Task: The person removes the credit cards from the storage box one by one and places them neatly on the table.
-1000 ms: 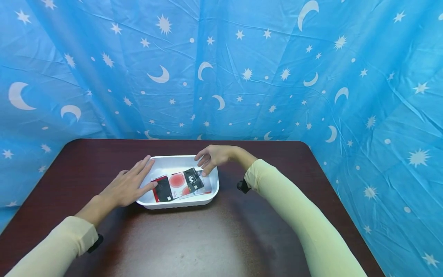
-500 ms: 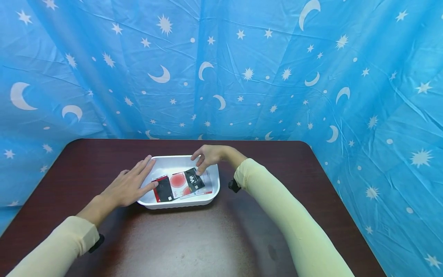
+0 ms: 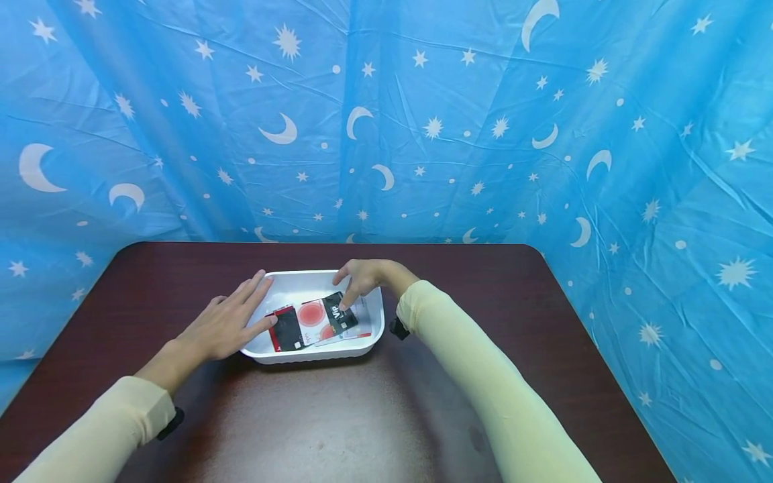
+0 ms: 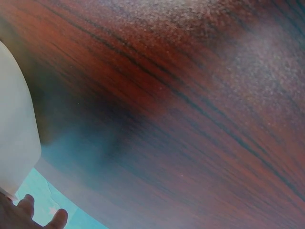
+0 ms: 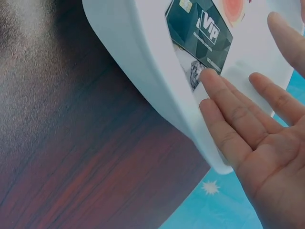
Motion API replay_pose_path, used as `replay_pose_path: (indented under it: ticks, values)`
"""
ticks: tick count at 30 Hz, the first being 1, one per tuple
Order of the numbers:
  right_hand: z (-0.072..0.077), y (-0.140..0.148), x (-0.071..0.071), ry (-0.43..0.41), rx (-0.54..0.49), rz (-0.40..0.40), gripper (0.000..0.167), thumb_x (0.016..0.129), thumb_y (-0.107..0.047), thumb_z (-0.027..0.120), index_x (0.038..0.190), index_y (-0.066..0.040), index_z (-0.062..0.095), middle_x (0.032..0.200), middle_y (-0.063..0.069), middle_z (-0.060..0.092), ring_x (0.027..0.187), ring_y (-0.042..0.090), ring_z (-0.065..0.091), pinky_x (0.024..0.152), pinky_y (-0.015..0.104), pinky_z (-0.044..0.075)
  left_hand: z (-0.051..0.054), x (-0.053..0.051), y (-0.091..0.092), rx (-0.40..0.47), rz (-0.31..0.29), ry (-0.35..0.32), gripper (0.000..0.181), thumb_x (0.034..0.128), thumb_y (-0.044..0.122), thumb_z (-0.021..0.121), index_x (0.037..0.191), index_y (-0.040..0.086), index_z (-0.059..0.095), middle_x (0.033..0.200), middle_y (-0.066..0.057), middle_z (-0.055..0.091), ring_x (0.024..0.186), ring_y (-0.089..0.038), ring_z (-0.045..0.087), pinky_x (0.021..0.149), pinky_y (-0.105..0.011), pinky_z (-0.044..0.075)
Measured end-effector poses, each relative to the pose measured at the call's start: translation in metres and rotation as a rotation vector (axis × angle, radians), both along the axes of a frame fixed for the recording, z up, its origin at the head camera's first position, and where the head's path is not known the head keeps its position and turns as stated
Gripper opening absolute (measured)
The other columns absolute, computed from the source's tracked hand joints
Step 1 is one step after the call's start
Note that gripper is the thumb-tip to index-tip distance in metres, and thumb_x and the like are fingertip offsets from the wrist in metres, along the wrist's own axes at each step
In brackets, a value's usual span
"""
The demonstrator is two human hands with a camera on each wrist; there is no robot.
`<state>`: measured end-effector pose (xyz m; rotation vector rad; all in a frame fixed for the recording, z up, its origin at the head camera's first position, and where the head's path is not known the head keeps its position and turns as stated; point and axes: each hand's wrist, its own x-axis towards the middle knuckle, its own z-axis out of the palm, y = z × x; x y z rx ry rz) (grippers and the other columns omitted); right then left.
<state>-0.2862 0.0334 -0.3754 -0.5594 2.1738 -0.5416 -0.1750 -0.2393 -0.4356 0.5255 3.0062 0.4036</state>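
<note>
A white plastic tray (image 3: 314,359) stands on the table with several overlapping cards inside. A black and red card (image 3: 286,331) lies on the left, and a white card with red circles (image 3: 311,314) is beside it. To their right is a black VIP card (image 3: 347,324). My left hand (image 3: 220,327) rests at the tray's left side with straight fingers, its thumb over the black and red card. Over the tray's right end, my right hand (image 3: 366,275) has its fingers extended down by the VIP card. In the right wrist view, the fingertips (image 5: 209,76) are at that card's edge, without gripping it.
The dark brown wooden table (image 3: 320,422) extends around the tray. A blue curtain (image 3: 386,121) with white stars and moons hangs behind it and along the right side. In the left wrist view, mostly table and part of the tray (image 4: 14,114) show.
My right hand has moved left and slightly down, coming over the VIP card. The left hand and the tray have stayed in place.
</note>
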Motion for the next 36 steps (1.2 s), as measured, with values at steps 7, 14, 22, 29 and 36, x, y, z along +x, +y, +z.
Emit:
replay_pose_path:
  ticks: [7, 14, 22, 29, 36]
  values:
    - [-0.004, -0.006, 0.001, 0.070, 0.084, 0.013, 0.064, 0.087, -0.025, 0.079, 0.145, -0.016, 0.052, 0.132, 0.007, 0.059, 0.111, 0.017, 0.058, 0.098, 0.037, 0.050, 0.000, 0.000, 0.001, -0.003, -0.002, -0.009, 0.085, 0.0963, 0.052, 0.053, 0.159, 0.009, 0.017, 0.164, -0.021, 0.014, 0.145, -0.047, 0.023, 0.103, -0.074, 0.029]
    - [-0.006, -0.011, 0.002, 0.091, 0.113, 0.030, 0.062, 0.088, -0.025, 0.077, 0.145, -0.016, 0.053, 0.146, 0.009, 0.047, 0.118, 0.020, 0.055, 0.102, 0.038, 0.048, -0.001, -0.001, 0.001, 0.004, -0.005, -0.010, 0.084, 0.0966, 0.052, 0.053, 0.160, 0.009, 0.016, 0.164, -0.021, 0.014, 0.145, -0.046, 0.023, 0.103, -0.073, 0.030]
    - [-0.006, -0.018, 0.006, 0.095, 0.125, 0.042, 0.061, 0.090, -0.024, 0.075, 0.146, -0.015, 0.051, 0.152, 0.009, 0.041, 0.118, 0.019, 0.054, 0.097, 0.035, 0.051, -0.001, 0.000, 0.000, -0.001, -0.002, -0.014, 0.084, 0.0965, 0.052, 0.053, 0.160, 0.009, 0.016, 0.164, -0.021, 0.014, 0.145, -0.046, 0.023, 0.103, -0.074, 0.029]
    - [-0.009, -0.022, 0.008, 0.081, 0.132, 0.008, 0.062, 0.089, -0.021, 0.076, 0.145, -0.014, 0.051, 0.139, 0.007, 0.050, 0.107, 0.017, 0.054, 0.094, 0.036, 0.053, 0.001, 0.001, 0.000, -0.009, 0.004, -0.014, 0.085, 0.0960, 0.052, 0.053, 0.159, 0.009, 0.017, 0.164, -0.021, 0.014, 0.145, -0.047, 0.023, 0.103, -0.074, 0.029]
    - [-0.015, -0.026, 0.008, 0.073, 0.155, 0.038, 0.062, 0.091, -0.019, 0.074, 0.146, -0.010, 0.049, 0.108, 0.003, 0.060, 0.097, 0.013, 0.056, 0.092, 0.035, 0.054, 0.001, 0.000, 0.001, -0.014, 0.006, -0.016, 0.085, 0.0958, 0.052, 0.054, 0.159, 0.008, 0.017, 0.164, -0.022, 0.014, 0.145, -0.046, 0.024, 0.103, -0.073, 0.030]
